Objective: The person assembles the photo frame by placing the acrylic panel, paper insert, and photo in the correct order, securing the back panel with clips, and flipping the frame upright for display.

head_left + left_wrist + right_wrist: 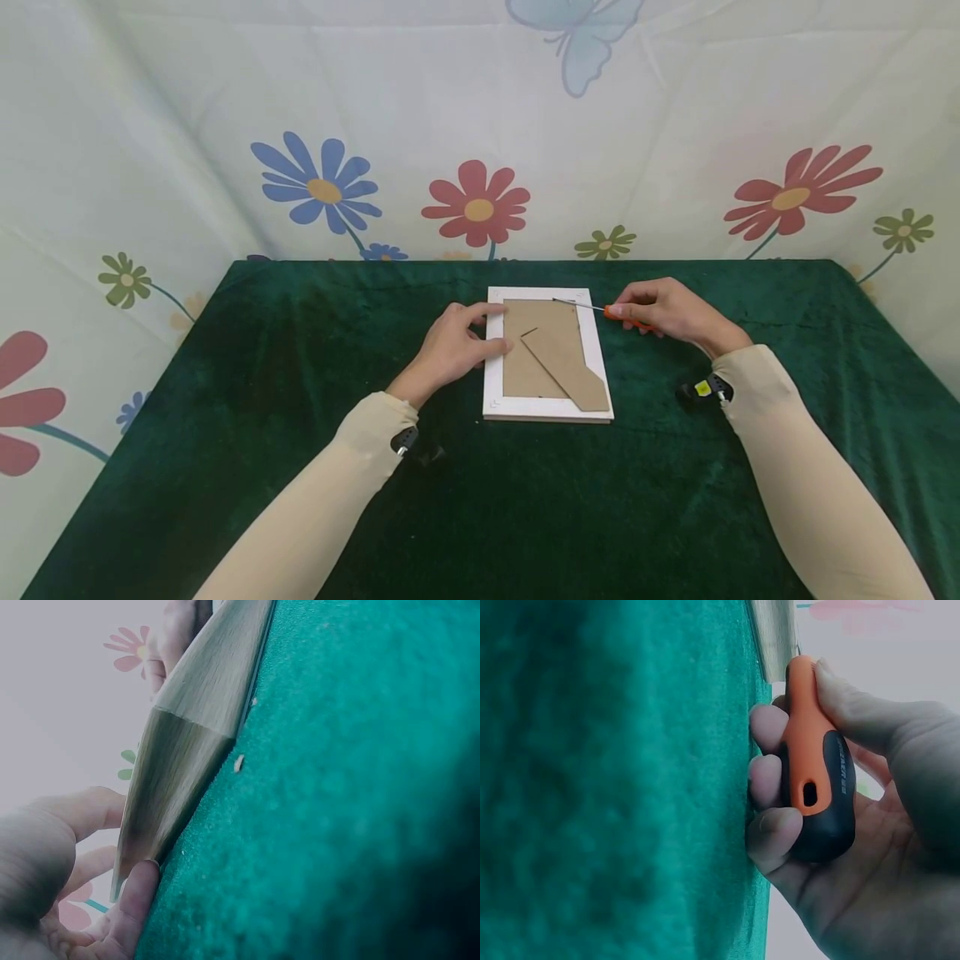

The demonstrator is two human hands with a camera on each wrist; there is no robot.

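A picture frame lies face down, its white back and brown backing board facing up. A brown easel stand slants across the board to the lower right corner. My left hand holds the frame by its left side, thumb and fingers reaching over the white border; the left wrist view shows fingers at the wooden edge. Beyond the frame's right side, my right hand grips a screwdriver by its orange and black handle. The thin shaft points left, its tip at the board's top edge.
A dark green velvet cloth covers the table. Behind hangs a white backdrop with flowers and a butterfly. A small pale crumb lies on the cloth beside the frame.
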